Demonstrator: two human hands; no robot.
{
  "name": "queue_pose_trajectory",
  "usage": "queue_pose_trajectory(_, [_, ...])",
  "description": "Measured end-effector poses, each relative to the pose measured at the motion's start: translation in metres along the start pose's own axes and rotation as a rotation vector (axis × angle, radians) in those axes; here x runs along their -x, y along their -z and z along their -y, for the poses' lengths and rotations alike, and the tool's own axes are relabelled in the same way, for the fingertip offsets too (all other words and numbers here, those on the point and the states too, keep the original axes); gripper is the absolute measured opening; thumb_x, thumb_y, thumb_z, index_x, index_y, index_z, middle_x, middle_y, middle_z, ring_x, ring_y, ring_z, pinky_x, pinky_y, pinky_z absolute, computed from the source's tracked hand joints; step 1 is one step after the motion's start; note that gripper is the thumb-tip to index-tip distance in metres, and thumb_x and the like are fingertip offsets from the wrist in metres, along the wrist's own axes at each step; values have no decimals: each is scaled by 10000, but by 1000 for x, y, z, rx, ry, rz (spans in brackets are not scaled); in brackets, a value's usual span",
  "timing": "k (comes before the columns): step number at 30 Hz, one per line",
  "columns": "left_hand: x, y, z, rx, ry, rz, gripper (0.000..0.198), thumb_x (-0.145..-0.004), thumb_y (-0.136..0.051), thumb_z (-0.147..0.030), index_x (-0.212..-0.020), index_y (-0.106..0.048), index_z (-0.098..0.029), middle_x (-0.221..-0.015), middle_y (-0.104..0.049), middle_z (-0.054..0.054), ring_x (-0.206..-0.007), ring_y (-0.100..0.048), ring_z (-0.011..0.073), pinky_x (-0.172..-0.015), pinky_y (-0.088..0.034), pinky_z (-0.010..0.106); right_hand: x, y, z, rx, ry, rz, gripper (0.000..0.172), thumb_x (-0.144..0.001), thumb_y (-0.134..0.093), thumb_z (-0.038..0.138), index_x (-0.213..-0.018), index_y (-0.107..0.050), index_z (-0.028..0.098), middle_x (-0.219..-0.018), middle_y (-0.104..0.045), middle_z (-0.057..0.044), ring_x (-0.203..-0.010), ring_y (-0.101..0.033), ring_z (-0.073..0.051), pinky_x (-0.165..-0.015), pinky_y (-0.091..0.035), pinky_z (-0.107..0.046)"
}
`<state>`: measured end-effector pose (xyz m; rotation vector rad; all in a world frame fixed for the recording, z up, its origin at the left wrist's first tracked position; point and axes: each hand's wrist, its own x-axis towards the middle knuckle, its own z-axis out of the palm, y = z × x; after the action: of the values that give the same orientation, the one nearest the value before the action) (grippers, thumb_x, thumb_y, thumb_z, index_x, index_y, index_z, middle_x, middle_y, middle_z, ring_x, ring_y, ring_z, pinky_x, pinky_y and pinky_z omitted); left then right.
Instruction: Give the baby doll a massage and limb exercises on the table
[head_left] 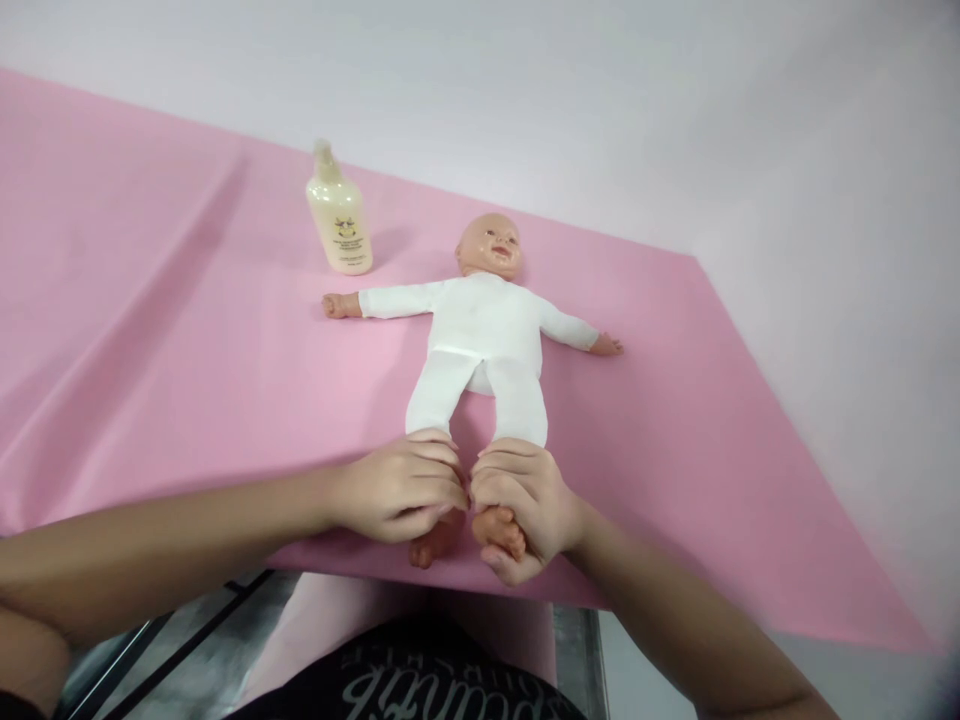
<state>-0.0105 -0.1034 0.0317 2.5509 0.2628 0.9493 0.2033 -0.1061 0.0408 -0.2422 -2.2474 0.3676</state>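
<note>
A baby doll (486, 320) with a white cloth body lies on its back, head away from me and arms spread out. My left hand (405, 485) is wrapped round the doll's lower leg on the left, and a foot (427, 550) sticks out below it. My right hand (529, 505) grips the other lower leg, with that foot (499, 530) showing between thumb and fingers. Both hands are closed and close together near the table's front edge. The doll's ankles are mostly hidden under my fingers.
A cream pump bottle (341, 225) with a printed label stands upright beyond the doll's outstretched arm on the left. Pink cloth (675, 430) covers the table, with a long fold (150, 330) at the left. Behind is a pale wall (570, 100).
</note>
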Motion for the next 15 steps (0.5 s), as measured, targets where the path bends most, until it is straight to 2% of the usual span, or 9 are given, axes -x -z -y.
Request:
queue_pose_trajectory(5, [-1,-1,-1,17,-24,-2,177,-855,-479,-108,-946,-599,-202,-846,-723,53,-858,-627,203,-887,-510,385,-3,2,3,-22,55,-31,238,-928,-397,390,-990,-509,189,-706,-592,-15,-671,-615,-169,-731,-545,-363])
queue_pose_trajectory(7, [-1,-2,-1,20,-26,4,193,-856,-483,-110,-968,-610,-203,-886,-733,58,-882,-633,204,-901,-509,384,-4,3,4,10,102,-25,165,-931,-383,280,-956,-520,192,-730,-598,-23,-666,-603,-159,-742,-547,-360])
queue_pose_trajectory(10, [0,-3,-1,5,-24,16,192,-870,-489,-130,-967,-632,-213,-917,-742,57,-915,-640,202,-927,-500,380,-5,3,6,65,149,-33,161,-905,-370,146,-869,-516,205,-758,-592,-25,-646,-576,-140,-749,-546,-351])
queue_pose_trajectory(14, [0,-6,-1,21,-27,40,139,-883,-522,-184,-868,-650,-236,-911,-747,41,-960,-646,199,-978,-471,375,-5,-1,7,100,216,-49,88,-938,-502,266,-913,-539,190,-806,-611,-41,-737,-617,-150,-807,-554,-341])
queue_pose_trajectory(15, [0,-6,-1,32,-31,42,136,-880,-527,-188,-847,-649,-240,-911,-747,36,-965,-648,196,-989,-466,374,-5,-2,6,114,219,-53,131,-926,-553,313,-945,-543,184,-816,-620,-41,-768,-629,-154,-834,-552,-343])
